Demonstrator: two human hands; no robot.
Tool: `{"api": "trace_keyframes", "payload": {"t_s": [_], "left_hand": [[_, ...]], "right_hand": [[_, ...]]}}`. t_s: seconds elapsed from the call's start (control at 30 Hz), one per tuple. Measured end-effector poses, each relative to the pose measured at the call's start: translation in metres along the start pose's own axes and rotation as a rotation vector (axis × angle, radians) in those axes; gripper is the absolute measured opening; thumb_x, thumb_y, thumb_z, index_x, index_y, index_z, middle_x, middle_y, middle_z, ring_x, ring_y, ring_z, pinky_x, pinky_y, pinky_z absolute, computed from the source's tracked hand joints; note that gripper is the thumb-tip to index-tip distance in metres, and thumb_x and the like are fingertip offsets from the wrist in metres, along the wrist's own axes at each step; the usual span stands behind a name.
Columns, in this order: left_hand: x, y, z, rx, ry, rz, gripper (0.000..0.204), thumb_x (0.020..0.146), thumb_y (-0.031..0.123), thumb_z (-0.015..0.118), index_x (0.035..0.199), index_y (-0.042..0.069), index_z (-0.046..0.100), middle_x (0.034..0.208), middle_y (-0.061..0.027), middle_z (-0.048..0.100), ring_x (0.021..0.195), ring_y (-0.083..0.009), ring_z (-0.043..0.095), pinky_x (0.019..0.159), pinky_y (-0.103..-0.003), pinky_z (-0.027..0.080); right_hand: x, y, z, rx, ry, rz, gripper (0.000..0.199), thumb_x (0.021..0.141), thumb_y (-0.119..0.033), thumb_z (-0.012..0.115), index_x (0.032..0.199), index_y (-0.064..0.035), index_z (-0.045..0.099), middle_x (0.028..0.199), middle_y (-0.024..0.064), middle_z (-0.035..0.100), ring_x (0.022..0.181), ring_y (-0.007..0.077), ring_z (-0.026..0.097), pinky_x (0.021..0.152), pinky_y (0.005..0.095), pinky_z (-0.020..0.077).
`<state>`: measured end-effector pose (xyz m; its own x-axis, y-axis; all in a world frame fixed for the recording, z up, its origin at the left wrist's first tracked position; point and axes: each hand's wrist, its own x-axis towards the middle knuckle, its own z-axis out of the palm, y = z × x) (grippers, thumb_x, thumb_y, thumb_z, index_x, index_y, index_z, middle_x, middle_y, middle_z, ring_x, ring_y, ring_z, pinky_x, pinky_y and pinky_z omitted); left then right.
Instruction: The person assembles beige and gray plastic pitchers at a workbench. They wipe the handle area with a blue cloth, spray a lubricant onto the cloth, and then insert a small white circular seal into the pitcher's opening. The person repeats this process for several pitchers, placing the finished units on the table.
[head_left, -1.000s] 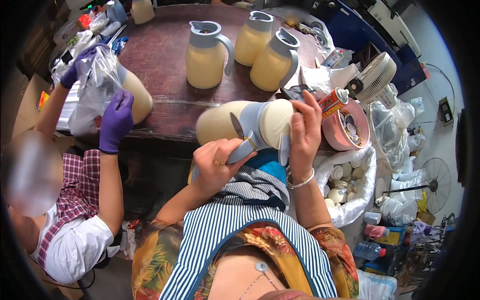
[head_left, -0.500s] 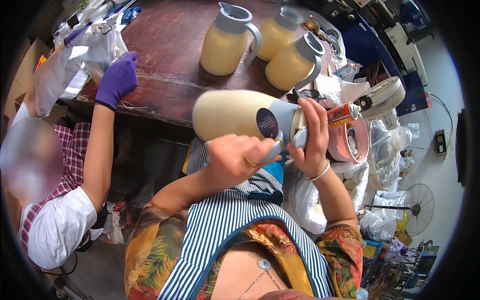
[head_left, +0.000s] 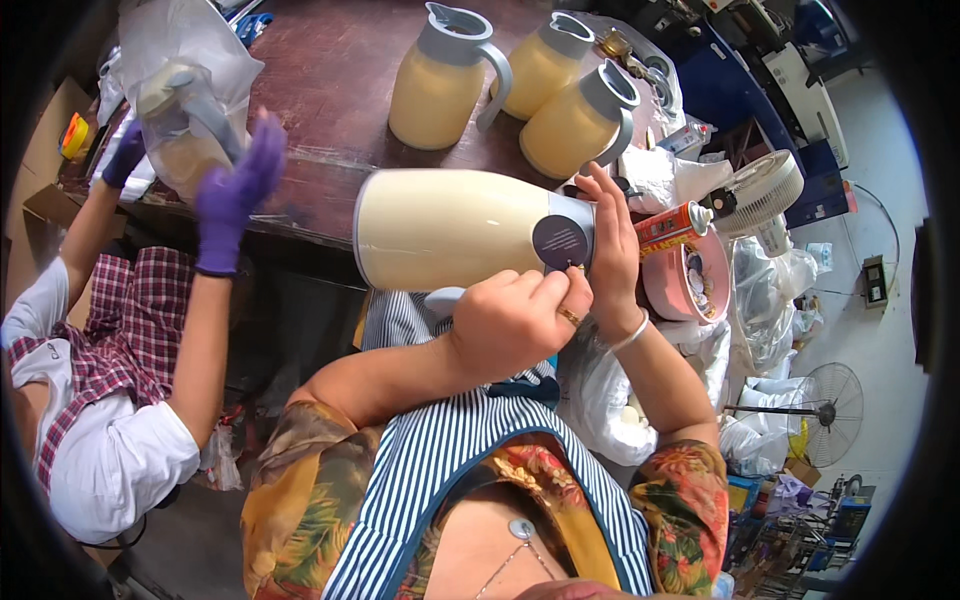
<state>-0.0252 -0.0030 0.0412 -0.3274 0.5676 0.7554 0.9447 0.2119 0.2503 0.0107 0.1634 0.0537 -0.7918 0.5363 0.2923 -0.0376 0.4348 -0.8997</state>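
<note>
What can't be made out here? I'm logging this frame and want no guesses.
- Head view: the left hand covers whatever its fingertips pinch at the dark disc.
- The right hand hides the jug top and most of the orange tube.
- The co-worker's gloved hand is motion-blurred.

My left hand (head_left: 520, 320) sits just right of the frame's centre, curled into a loose fist with the thumb and forefinger pinched together at its upper right, knuckles toward me. A ring shows on one finger. Its bare forearm runs down and left toward the lower middle of the frame. My right hand (head_left: 612, 245) stands upright just beside it, fingers stretched upward and slightly curved, a bangle at the wrist. Its forearm slants down to the lower right.
</note>
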Motion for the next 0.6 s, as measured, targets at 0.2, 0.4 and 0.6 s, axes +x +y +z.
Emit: {"api": "trace_keyframes", "payload": {"t_s": [0.2, 0.4, 0.6], "left_hand": [[0.022, -0.087, -0.05, -0.828, -0.243, -0.092, 0.032, 0.072, 0.023, 0.085, 0.095, 0.007, 0.068, 0.079, -0.0094, 0.068, 0.069, -0.0207, 0.068, 0.063, -0.031, 0.052], [0.023, -0.106, -0.031, -1.308, -0.689, -0.281, 0.03, 0.073, 0.016, 0.085, 0.095, 0.002, 0.069, 0.088, -0.0033, 0.069, 0.083, -0.0083, 0.062, 0.075, -0.025, 0.049], [0.003, -0.068, -0.045, -0.997, -0.232, -0.391, 0.037, 0.07, 0.023, 0.087, 0.094, 0.003, 0.067, 0.082, -0.01, 0.07, 0.072, -0.0194, 0.069, 0.066, -0.029, 0.053]], "right_hand": [[-0.024, -0.062, -0.045, -0.677, -0.674, -0.822, 0.081, 0.079, -0.064, 0.064, 0.147, -0.0262, 0.04, 0.151, 0.0136, 0.038, 0.137, 0.045, 0.037, 0.113, 0.0526, 0.0304], [-0.012, -0.084, -0.037, -0.661, -0.844, -1.785, 0.035, 0.091, -0.022, 0.058, 0.125, -0.0285, 0.055, 0.138, -0.0039, 0.051, 0.121, 0.0204, 0.056, 0.099, 0.0491, 0.0484], [-0.024, -0.076, -0.044, -0.54, -0.749, -1.093, 0.047, 0.088, -0.039, 0.06, 0.119, -0.0036, 0.058, 0.123, 0.018, 0.058, 0.121, 0.0352, 0.055, 0.103, 0.0584, 0.0415]]}}
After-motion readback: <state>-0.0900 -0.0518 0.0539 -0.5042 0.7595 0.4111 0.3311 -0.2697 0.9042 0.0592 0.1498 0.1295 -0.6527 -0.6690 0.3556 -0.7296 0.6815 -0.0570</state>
